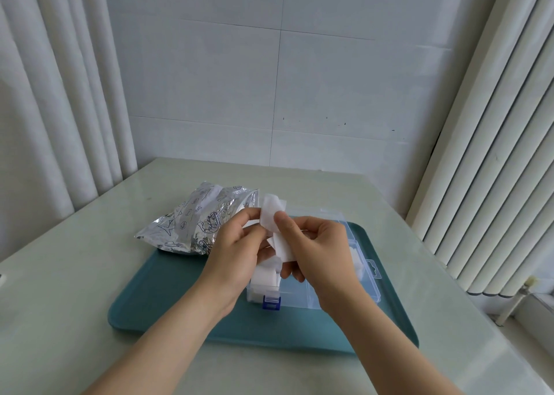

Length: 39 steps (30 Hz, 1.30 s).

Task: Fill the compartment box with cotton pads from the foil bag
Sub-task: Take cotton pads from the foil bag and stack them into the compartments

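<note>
Both hands pinch a loose bunch of white cotton pads (271, 216). The right hand (323, 250) has its thumb pressed on the top pad, and the left hand (236, 250) curls its fingers round the other side. Right under the grip, partly hidden by the hands, the clear compartment box (370, 283) sits on the teal tray (180, 298), with pads stacked by its blue latch (271, 302). The foil bag (195, 223) lies just left of the grip, its mouth facing the hands.
</note>
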Each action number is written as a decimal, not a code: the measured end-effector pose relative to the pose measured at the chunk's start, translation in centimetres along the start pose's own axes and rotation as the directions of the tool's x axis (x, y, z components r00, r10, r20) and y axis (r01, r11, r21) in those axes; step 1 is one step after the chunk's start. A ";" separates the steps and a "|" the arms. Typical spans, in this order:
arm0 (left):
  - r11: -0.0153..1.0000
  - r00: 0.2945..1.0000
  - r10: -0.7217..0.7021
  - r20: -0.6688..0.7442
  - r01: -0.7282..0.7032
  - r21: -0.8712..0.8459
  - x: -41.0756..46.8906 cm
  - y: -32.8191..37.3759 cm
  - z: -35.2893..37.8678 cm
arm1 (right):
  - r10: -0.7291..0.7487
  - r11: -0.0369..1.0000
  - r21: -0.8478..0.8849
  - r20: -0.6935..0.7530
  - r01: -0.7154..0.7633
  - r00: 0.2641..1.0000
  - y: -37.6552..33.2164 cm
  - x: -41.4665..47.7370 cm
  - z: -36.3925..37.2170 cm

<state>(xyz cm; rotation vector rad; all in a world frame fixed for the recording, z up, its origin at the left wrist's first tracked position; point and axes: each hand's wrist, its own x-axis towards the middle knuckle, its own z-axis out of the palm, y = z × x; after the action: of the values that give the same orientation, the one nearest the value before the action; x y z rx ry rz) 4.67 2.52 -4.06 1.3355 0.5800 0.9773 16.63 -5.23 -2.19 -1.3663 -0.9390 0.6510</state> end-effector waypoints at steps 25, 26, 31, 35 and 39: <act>0.991 0.997 0.016 0.080 -0.005 -0.135 0.0 0.3 0.1 | 0.045 0.999 0.003 -0.035 -0.045 0.998 -0.5 -0.2 0.1; 0.989 0.995 0.021 0.093 -0.006 -0.151 0.0 0.3 0.1 | 0.042 0.999 0.002 -0.037 -0.042 0.998 -0.5 -0.2 0.1; 0.991 0.997 0.030 0.069 -0.021 -0.129 -0.3 0.2 0.1 | 0.027 1.000 0.001 -0.019 -0.027 0.999 -0.6 -0.3 0.1; 0.995 1.000 0.007 -0.014 -0.009 -0.099 -0.2 0.1 -0.2 | -0.029 0.999 -0.027 -0.022 0.029 0.999 -0.3 -0.3 0.1; 0.993 0.992 -0.021 -0.124 0.007 -0.114 0.2 0.2 -0.5 | -0.116 0.993 -0.030 -0.095 0.113 0.989 -0.4 0.0 -0.4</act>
<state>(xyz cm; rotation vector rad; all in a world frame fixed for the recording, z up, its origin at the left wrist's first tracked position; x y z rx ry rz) 4.31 2.90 -3.88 1.1740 0.6195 1.0723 16.91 -5.44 -1.82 -1.3427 -0.9423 0.4832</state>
